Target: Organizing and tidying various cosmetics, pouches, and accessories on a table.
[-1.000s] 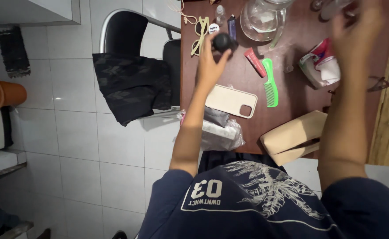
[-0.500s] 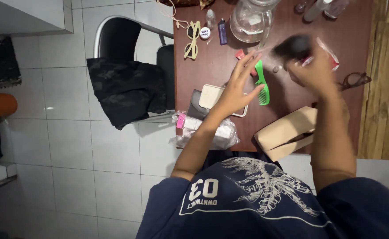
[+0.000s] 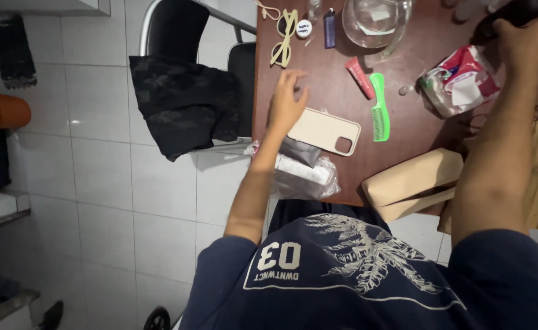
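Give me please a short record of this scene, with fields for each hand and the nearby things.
left hand: open, fingers spread, over the brown table, beside the beige phone
right hand: raised at the far right table edge, on a dark object, mostly out of view
near left hand: yellow sunglasses, red tube, green comb
near right hand: crumpled packet

The table (image 3: 330, 91) under the left hand (image 3: 285, 104) looks like reddish-brown wood, matt and dusty. Just beside the fingers (image 3: 293, 74) lies a phone case (image 3: 324, 131) of smooth, matt beige plastic. Beyond the fingertips, a glossy clear glass jug (image 3: 376, 21). The comb (image 3: 379, 115) is shiny green plastic. Near the right hand (image 3: 523, 33), a crinkled glossy plastic bag (image 3: 458, 85).
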